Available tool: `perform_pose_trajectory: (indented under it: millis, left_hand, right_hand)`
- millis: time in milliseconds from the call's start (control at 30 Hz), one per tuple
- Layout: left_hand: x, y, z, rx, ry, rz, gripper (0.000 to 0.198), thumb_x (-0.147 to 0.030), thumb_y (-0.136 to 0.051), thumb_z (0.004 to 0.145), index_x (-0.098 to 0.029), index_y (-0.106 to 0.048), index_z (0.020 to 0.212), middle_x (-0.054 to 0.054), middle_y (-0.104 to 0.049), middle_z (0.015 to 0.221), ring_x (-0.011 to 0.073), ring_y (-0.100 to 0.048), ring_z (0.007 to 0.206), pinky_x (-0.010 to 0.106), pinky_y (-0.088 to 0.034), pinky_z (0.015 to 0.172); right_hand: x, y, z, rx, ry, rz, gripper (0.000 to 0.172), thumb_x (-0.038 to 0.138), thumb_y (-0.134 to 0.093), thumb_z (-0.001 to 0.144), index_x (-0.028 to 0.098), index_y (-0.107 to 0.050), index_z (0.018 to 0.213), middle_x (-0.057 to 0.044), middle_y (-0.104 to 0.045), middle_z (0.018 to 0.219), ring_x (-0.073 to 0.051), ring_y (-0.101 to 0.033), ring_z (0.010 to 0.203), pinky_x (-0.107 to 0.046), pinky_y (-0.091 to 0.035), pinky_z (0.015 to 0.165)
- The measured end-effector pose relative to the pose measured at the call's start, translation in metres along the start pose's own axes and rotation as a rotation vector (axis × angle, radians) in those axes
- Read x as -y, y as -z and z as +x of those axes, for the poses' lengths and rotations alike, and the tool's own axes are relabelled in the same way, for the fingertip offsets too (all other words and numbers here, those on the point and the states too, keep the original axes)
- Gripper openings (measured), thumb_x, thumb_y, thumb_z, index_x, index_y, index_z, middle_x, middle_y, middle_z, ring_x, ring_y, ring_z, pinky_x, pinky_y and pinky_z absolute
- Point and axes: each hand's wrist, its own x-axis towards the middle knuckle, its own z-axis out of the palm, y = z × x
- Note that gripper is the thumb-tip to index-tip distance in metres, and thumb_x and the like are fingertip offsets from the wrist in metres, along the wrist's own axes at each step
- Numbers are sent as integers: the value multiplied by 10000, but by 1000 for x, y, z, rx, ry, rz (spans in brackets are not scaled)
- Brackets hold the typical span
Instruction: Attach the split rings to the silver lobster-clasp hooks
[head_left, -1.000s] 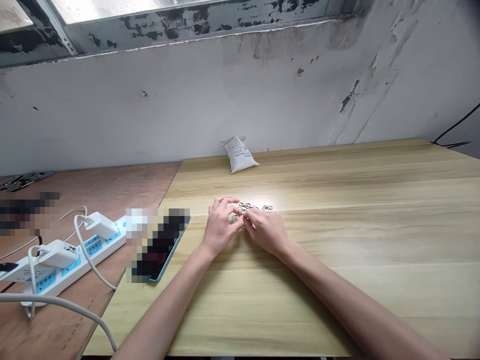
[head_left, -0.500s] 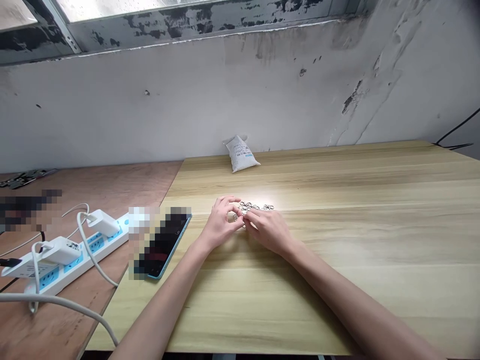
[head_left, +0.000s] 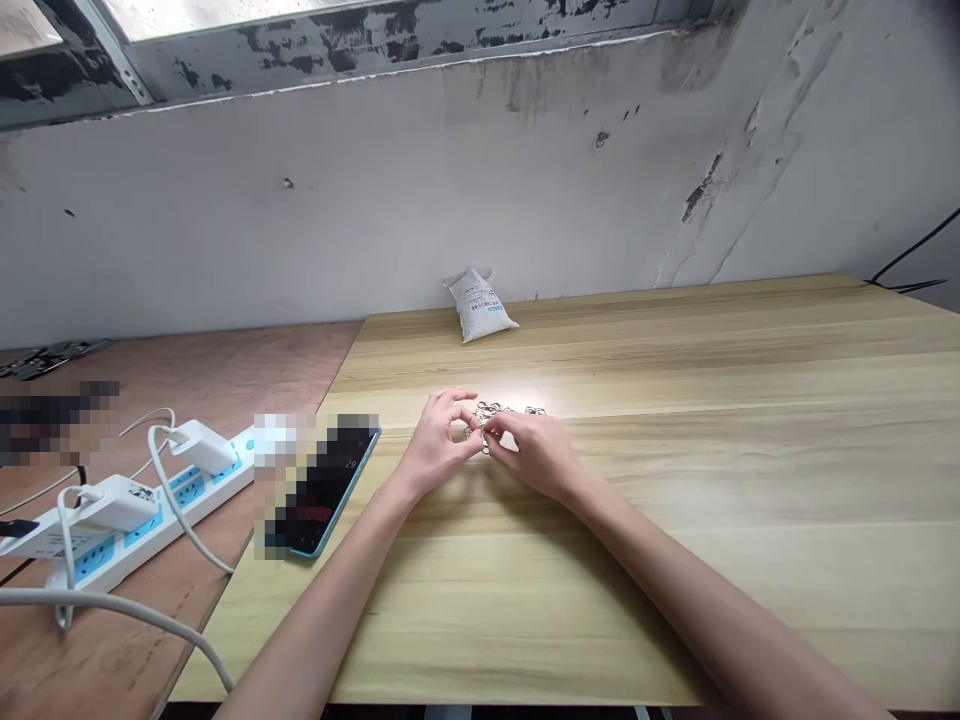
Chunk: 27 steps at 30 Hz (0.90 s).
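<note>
Several small metal rings or clasps [head_left: 491,408] lie in a loose cluster on the wooden tabletop [head_left: 675,420], partly covered by the fingers. My left hand [head_left: 442,440] is at the left of the cluster, thumb and index finger pinched on a small metal piece. From the right, my right hand [head_left: 534,450] reaches in with thumb and index finger closed close to the left fingertips. What it grips is too small to make out. The two hands nearly touch at the fingertips.
A phone [head_left: 330,490] lies left of my left forearm. Further left, a white power strip [head_left: 172,500] with chargers and cables rests on a brown surface [head_left: 247,370]. Near the wall [head_left: 375,200] at the back stands a white packet [head_left: 480,308].
The thumb and index finger of my right hand have arched further apart behind their tips. My left hand keeps its pinch. The whole view has shifted slightly.
</note>
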Motion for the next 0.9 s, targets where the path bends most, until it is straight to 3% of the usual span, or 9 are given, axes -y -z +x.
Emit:
perform_pose_trajectory:
  millis: [133, 400, 567, 700, 800, 900]
  left_hand:
    - [-1, 1, 0, -2, -37, 67, 89, -170, -641, 788, -207, -590, 725, 48, -602, 1263, 255, -412, 1304, 494, -354, 1088]
    - [-2, 2, 0, -1, -56, 112, 98, -178, -629, 806, -207, -578, 728, 40, -593, 1273, 252, -398, 1308, 479, -341, 1088]
    - [-2, 3, 0, -13, -46, 139, 95, -193, -621, 816, -207, -579, 733, 52, -592, 1272, 264, -395, 1311, 489, -350, 1076]
    - [0, 6, 1, -44, -56, 172, 102, -203, -616, 825, -207, -578, 731, 55, -595, 1265, 264, -401, 1304, 483, -355, 1070]
    - [2, 8, 2, -75, -58, 186, 91, -206, -614, 829, -209, -580, 744, 58, -592, 1270, 263, -408, 1301, 479, -355, 1073]
    - [3, 10, 2, -89, -63, 195, 82, -206, -610, 829, -208, -581, 752, 56, -586, 1277, 262, -402, 1311, 478, -348, 1082]
  right_hand:
    - [-5, -2, 1, 22, -85, 158, 80, 222, -582, 861, 216, -653, 898, 29, -686, 682, -99, -544, 538, -215, -344, 577]
    - [-2, 1, 5, -111, -78, 487, 76, 191, -572, 834, 172, -643, 817, -4, -655, 701, -81, -437, 487, -207, -345, 496]
    - [0, 5, 3, -111, 45, 358, 102, 189, -543, 867, 185, -627, 810, -27, -679, 799, -82, -468, 506, -214, -377, 526]
    - [-4, 3, 1, -101, 198, 180, 182, 160, -500, 913, 201, -659, 835, -41, -723, 938, -101, -605, 647, -213, -408, 602]
    - [-5, 3, 0, -64, 232, 100, 223, 167, -477, 932, 214, -691, 889, -44, -730, 892, -130, -657, 783, -216, -414, 652]
    - [-2, 6, 1, -49, 211, 137, 224, 151, -476, 910, 208, -688, 870, -27, -718, 830, -115, -622, 682, -214, -385, 605]
